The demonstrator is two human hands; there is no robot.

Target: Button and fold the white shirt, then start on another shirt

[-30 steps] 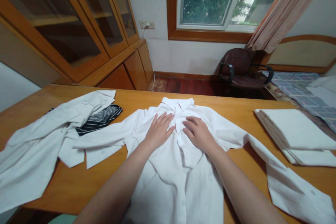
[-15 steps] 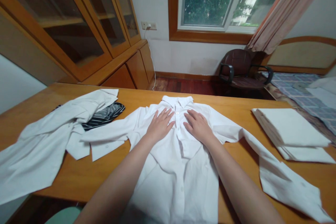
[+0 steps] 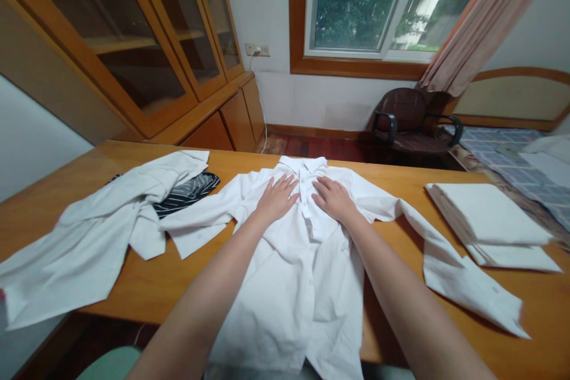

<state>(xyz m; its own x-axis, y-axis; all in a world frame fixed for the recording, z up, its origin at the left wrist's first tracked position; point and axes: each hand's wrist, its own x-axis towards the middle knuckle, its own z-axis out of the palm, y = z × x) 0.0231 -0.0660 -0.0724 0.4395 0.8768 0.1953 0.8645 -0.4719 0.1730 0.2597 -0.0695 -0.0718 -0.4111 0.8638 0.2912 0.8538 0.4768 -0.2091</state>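
A white button-up shirt (image 3: pixel 285 285) lies front side up on the wooden table (image 3: pixel 187 303), collar toward the far edge and both sleeves spread outward. My left hand (image 3: pixel 276 197) rests flat on the left of its chest, fingers stretched out. On the other side of the button placket, my right hand (image 3: pixel 333 197) lies with its fingers apart, pressing on the fabric. Neither hand grips anything. Wrinkles run through the shirt's lower front, and its hem reaches the near table edge.
To the left lie a crumpled white garment (image 3: pixel 98 237) and a dark striped cloth (image 3: pixel 191 191) partly under it. Folded white cloth (image 3: pixel 494 217) sits at the right. Beyond the table are a glass-door cabinet (image 3: pixel 191 95), an armchair (image 3: pixel 405 116) and a bed (image 3: pixel 516 148).
The camera view has shifted slightly, so more of the shirt's hem shows. Both hands stay flat on the chest, and the right sleeve's cuff appears nearer the shirt's body.
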